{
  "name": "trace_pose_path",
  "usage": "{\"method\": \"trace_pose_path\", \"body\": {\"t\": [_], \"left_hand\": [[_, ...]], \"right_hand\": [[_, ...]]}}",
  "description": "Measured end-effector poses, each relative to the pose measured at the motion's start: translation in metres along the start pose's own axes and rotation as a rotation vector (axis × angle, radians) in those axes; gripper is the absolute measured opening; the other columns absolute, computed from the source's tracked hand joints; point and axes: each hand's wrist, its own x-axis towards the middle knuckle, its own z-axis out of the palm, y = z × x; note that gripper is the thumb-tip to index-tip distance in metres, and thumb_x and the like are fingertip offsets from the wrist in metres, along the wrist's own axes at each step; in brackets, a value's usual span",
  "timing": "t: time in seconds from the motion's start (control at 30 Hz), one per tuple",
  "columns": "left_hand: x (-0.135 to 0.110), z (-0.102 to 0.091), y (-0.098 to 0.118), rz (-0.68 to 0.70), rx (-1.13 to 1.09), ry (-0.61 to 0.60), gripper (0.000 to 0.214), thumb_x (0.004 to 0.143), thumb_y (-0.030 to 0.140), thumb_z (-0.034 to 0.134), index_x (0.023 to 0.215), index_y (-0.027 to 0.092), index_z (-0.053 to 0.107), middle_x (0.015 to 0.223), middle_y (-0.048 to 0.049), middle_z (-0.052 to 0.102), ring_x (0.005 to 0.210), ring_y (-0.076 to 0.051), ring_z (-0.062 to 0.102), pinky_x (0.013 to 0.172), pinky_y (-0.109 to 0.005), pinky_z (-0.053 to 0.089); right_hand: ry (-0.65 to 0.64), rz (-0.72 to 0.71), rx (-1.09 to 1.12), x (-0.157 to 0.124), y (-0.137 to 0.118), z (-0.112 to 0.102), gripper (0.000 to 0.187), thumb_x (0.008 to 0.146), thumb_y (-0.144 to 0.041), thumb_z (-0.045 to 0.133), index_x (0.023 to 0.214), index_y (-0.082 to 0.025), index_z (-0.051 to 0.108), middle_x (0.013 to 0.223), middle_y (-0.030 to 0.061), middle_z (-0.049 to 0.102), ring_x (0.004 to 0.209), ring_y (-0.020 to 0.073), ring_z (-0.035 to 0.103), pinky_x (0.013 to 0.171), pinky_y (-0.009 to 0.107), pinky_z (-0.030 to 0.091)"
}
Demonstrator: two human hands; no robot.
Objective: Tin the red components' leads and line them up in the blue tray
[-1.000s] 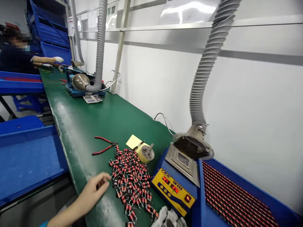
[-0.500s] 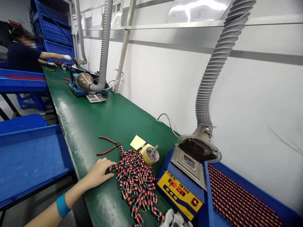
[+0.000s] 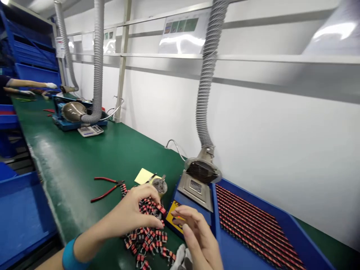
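One part (image 3: 161, 208) of red and black sits at the left hand's (image 3: 134, 212) fingertips, between index finger and thumb; whether it is pinched, I cannot tell. The rest of the pile (image 3: 147, 238) lies under and in front of that hand, whose thumb and index finger stand well apart. The right hand (image 3: 201, 240) is loosely curled with a gap between thumb and fingers, in front of the heater (image 3: 196, 186) and covering some of its yellow panel. A white glove (image 3: 179, 258) lies just left of the right hand. Beyond the left hand's fingers are the cup (image 3: 159, 185) and yellow paper (image 3: 143, 175); the pliers (image 3: 120, 183) lie open to its left. Right of the right hand, a blue bin (image 3: 298, 231) holds rows (image 3: 253, 221) of red and black parts. A hood (image 3: 204, 170) hangs over the heater, beyond both hands.
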Motion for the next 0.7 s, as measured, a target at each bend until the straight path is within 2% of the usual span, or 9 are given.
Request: {"method": "trace_pose_path", "body": {"t": [0.1, 0.2, 0.27, 0.4, 0.53, 0.7], "left_hand": [[0.023, 0.030, 0.039, 0.159, -0.164, -0.029, 0.029, 0.063, 0.025, 0.087, 0.082, 0.021, 0.065, 0.100, 0.0003, 0.064, 0.098, -0.018, 0.059, 0.089, -0.026, 0.041], [0.036, 0.056, 0.056, 0.179, -0.328, -0.031, 0.027, 0.062, 0.013, 0.084, 0.081, 0.021, 0.067, 0.098, 0.0002, 0.066, 0.097, -0.018, 0.061, 0.087, -0.025, 0.042], [0.041, 0.069, 0.057, 0.153, -0.463, -0.037, 0.028, 0.063, 0.012, 0.082, 0.086, 0.023, 0.071, 0.101, -0.0009, 0.069, 0.102, -0.020, 0.061, 0.092, -0.028, 0.042], [0.048, 0.084, 0.050, 0.063, -0.714, -0.081, 0.023, 0.068, 0.024, 0.078, 0.091, 0.023, 0.078, 0.106, -0.0058, 0.072, 0.109, -0.026, 0.062, 0.098, -0.035, 0.044], [0.051, 0.087, 0.043, 0.032, -0.788, -0.110, 0.019, 0.070, 0.032, 0.078, 0.088, 0.024, 0.081, 0.107, -0.0084, 0.074, 0.108, -0.027, 0.064, 0.098, -0.038, 0.047], [0.056, 0.083, 0.037, -0.004, -0.853, -0.120, 0.018, 0.077, 0.037, 0.075, 0.084, 0.022, 0.082, 0.101, -0.0092, 0.076, 0.098, -0.023, 0.067, 0.089, -0.032, 0.052]], "right_hand": [[0.139, 0.146, 0.397, 0.005, 0.002, 0.002, 0.028, 0.071, -0.051, 0.080, 0.087, -0.029, 0.072, 0.096, 0.0014, 0.068, 0.092, 0.0178, 0.066, 0.082, 0.026, 0.053], [0.284, 0.188, 0.575, 0.007, -0.002, -0.004, 0.029, 0.061, -0.042, 0.090, 0.077, -0.027, 0.071, 0.086, -0.0026, 0.067, 0.084, 0.0119, 0.064, 0.077, 0.019, 0.052], [0.349, 0.191, 0.645, 0.009, -0.006, -0.009, 0.029, 0.058, -0.037, 0.092, 0.075, -0.025, 0.072, 0.081, -0.0039, 0.067, 0.077, 0.0090, 0.064, 0.072, 0.016, 0.052], [0.419, 0.190, 0.708, 0.013, -0.010, -0.011, 0.033, 0.052, -0.032, 0.095, 0.076, -0.025, 0.074, 0.076, -0.0037, 0.069, 0.070, 0.0074, 0.065, 0.067, 0.014, 0.053], [0.471, 0.222, 0.696, 0.015, -0.008, -0.010, 0.033, 0.049, -0.029, 0.096, 0.075, -0.024, 0.075, 0.075, -0.0024, 0.071, 0.070, 0.0079, 0.066, 0.066, 0.014, 0.053], [0.446, 0.267, 0.626, 0.017, -0.002, -0.011, 0.032, 0.051, -0.031, 0.095, 0.076, -0.024, 0.076, 0.075, -0.0019, 0.072, 0.069, 0.0078, 0.067, 0.067, 0.014, 0.053]]}}
